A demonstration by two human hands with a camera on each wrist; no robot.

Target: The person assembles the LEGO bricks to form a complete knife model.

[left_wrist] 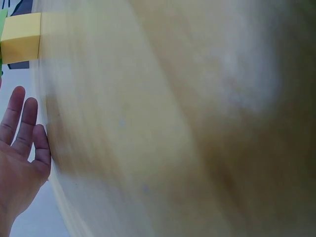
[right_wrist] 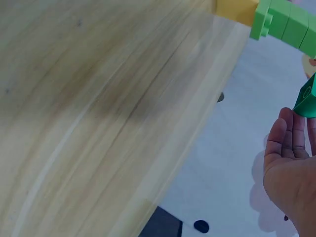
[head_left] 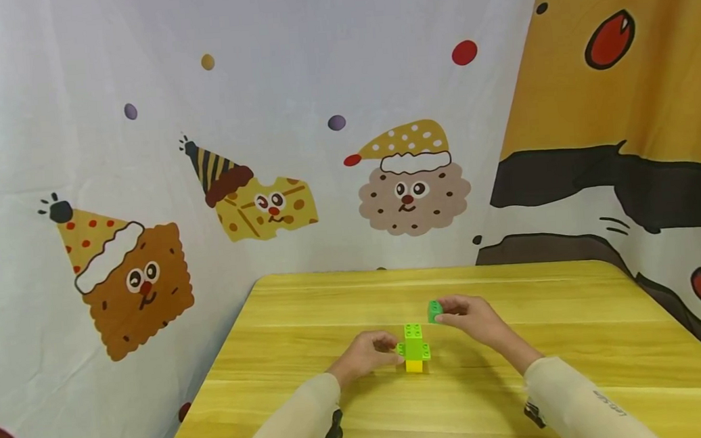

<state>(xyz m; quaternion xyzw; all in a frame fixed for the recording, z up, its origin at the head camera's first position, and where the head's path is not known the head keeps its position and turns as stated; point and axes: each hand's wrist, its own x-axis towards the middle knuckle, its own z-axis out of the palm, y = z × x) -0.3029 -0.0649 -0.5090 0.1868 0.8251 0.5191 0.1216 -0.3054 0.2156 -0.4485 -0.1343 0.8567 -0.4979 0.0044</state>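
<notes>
A small stack of toy building bricks point(head_left: 414, 347) stands on the table, with a yellow brick point(head_left: 414, 366) at its base and light green bricks point(right_wrist: 291, 22) above it. One light green layer sticks out to both sides. My left hand point(head_left: 369, 353) is at the stack's left side, thumb and forefinger about the projecting end; its other fingers point(left_wrist: 29, 113) are extended. Above and right of the stack, my right hand point(head_left: 470, 318) pinches a darker green brick point(head_left: 434, 311) between thumb and fingers. That brick point(right_wrist: 307, 98) is apart from the stack and partly cut off in the right wrist view.
The wood-grain table point(head_left: 307, 303) reaches back to a printed cloth point(head_left: 292, 80) with cartoon food figures. Dark wrist straps point(head_left: 335, 429) show below both sleeves.
</notes>
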